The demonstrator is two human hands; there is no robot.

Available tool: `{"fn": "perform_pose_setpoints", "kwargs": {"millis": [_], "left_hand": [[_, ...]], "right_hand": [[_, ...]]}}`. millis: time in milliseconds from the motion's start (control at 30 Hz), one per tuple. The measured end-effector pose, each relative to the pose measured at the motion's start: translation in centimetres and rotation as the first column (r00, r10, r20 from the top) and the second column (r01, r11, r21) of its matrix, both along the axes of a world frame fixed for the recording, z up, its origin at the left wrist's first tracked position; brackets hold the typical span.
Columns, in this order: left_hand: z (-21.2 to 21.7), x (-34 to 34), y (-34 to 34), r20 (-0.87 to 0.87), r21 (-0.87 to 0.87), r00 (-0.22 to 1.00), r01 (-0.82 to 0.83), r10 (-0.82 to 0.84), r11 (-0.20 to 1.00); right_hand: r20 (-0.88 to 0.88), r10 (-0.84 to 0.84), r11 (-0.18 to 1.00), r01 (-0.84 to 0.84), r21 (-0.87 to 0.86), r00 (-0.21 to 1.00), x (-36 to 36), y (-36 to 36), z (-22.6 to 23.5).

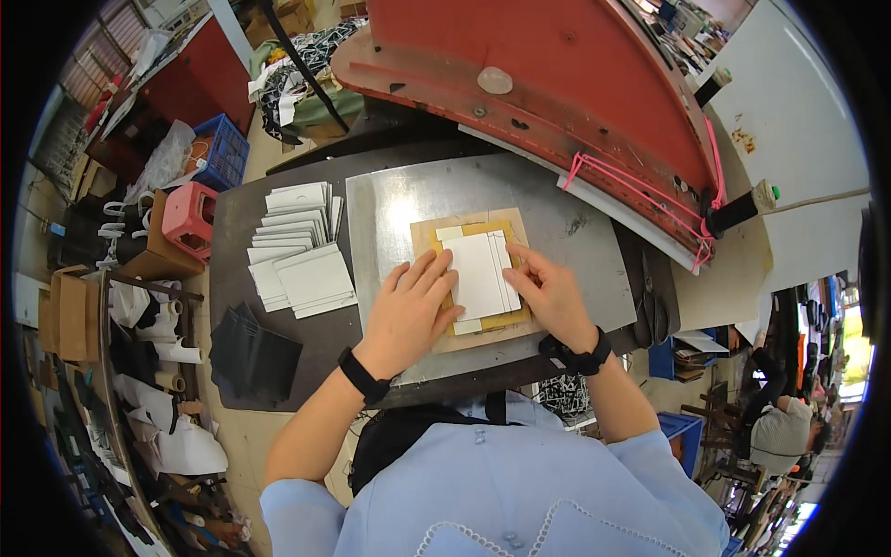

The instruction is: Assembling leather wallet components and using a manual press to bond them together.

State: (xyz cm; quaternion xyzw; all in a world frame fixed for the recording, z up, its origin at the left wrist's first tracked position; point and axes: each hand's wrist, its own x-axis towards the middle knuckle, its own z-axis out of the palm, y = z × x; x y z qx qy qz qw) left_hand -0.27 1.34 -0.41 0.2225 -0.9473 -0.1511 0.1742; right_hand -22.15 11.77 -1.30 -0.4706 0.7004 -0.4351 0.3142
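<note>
A white rectangular panel (476, 269) with dark lines along its right side lies on a yellow template (509, 322), which rests on a tan square board (526, 228). My left hand (408, 299) lies flat, fingers stretched out, its tips on the panel's left edge. At the opposite edge, the thumb and fingers of my right hand (549, 290) close on the panel's border. Several white panels (295, 246) are stacked in overlapping rows to the left. Nearer me, a pile of black pieces (255, 353) sits at the table's left corner.
A metal plate (376, 218) covers the middle of the dark table (237, 251). Above its far side looms a red machine head (529, 65) with pink cord (640, 190). Scissors (652, 311) lie at the right edge. A red stool (189, 220) stands left; another person sits far right.
</note>
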Motion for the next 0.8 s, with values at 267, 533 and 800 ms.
{"fn": "perform_pose_setpoints", "kwargs": {"millis": [267,533,800], "left_hand": [[0.2,-0.1,-0.3,-0.031,0.037,0.998,0.061,-0.060,0.997],[1.7,-1.5,-1.5,0.073,0.197,0.989,0.116,-0.132,0.974],[1.6,-1.6,-2.4,0.090,0.042,0.979,0.178,-0.181,0.983]], "right_hand": [[-0.009,0.024,1.000,-0.024,0.002,1.000,-0.1,-0.1,-0.4],[-0.115,0.039,0.999,-0.041,-0.012,0.993,0.1,-0.1,0.2],[-0.477,0.158,0.983,-0.181,-0.002,0.864,-0.4,-0.3,0.1]]}}
